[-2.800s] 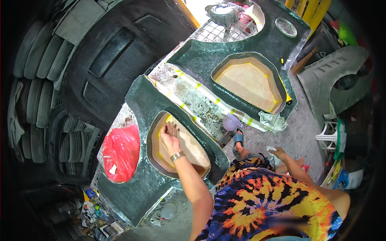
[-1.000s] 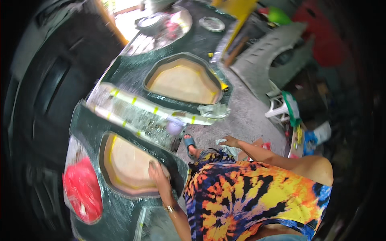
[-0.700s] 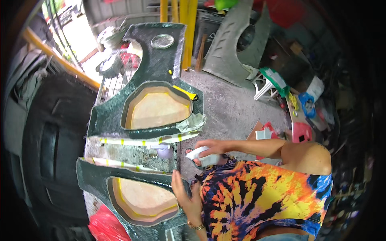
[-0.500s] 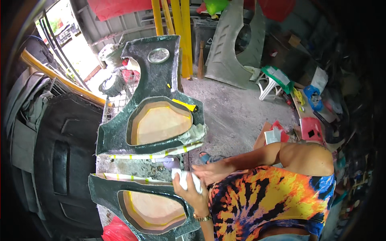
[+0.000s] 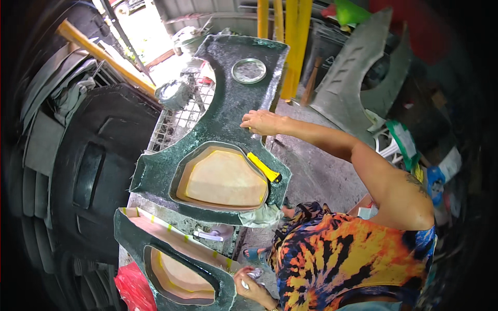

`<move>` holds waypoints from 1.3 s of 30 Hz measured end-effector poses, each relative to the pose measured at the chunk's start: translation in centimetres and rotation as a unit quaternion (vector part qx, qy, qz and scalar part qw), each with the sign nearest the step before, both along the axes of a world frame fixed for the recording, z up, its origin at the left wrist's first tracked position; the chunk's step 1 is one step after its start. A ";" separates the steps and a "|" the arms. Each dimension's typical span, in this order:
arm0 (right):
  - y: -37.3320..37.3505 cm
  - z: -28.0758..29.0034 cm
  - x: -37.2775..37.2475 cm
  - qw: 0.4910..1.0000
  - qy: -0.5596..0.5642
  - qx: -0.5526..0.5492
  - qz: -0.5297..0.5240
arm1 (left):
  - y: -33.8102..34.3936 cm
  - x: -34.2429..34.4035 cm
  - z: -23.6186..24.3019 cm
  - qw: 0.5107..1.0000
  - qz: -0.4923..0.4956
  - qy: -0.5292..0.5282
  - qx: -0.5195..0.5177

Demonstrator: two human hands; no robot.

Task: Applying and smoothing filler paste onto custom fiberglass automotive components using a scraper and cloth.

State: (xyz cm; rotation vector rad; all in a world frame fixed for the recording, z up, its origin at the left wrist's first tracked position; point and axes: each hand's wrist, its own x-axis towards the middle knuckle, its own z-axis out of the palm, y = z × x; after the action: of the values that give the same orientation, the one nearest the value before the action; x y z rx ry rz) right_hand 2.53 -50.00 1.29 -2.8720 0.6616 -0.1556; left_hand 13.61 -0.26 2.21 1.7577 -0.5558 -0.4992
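My right hand (image 5: 261,123) reaches across the upper dark panel (image 5: 228,103), a moulded piece with a wooden-lined opening. Its fingers are pinched on a small yellow piece (image 5: 250,129) lying on the panel, mostly covered by the hand. Beside the opening rests a yellow utility knife (image 5: 263,167) with a black end. Low in the view, my left hand (image 5: 249,286) is closed around a crumpled white wipe (image 5: 253,274), near the edge of the lower dark panel (image 5: 127,233). A grey rag (image 5: 261,216) drapes over the upper panel's near corner.
Between the panels sit a lilac round object and a white handle (image 5: 208,236). A metal ring (image 5: 249,71) is set in the upper panel. Red plastic (image 5: 134,286) lies at lower left, a large black panel (image 5: 78,176) leans left, and a grey fender (image 5: 353,67) stands at the back right.
My right hand has left the white wipe and stretched out over the upper panel to the small yellow piece. My left hand, keeping the wipe, has moved lower. The view has turned.
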 end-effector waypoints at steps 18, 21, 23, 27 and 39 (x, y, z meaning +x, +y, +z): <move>0.2 4.3 0.9 0.986 0.153 0.014 0.056 | -6.3 1.7 4.8 0.997 -0.056 -0.024 -0.042; 5.2 8.5 1.3 0.970 0.058 0.230 -0.061 | -6.8 1.7 6.3 0.995 -0.091 0.006 -0.050; 9.5 11.1 1.4 0.875 -0.057 0.463 -0.126 | -8.0 1.4 6.7 0.988 -0.123 0.020 -0.087; 17.7 11.2 2.2 0.765 -0.100 0.636 -0.025 | -11.0 2.0 7.8 0.976 -0.153 -0.145 -0.054; 23.0 7.6 4.9 0.534 -0.087 0.841 -0.026 | -11.2 2.6 8.9 0.966 -0.073 -0.246 0.016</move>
State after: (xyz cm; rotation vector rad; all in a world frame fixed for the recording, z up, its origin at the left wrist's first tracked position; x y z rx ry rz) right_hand 7.40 -27.03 8.88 -0.8881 0.3746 0.1514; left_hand 16.25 -11.42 11.06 1.8855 -1.0360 -0.1665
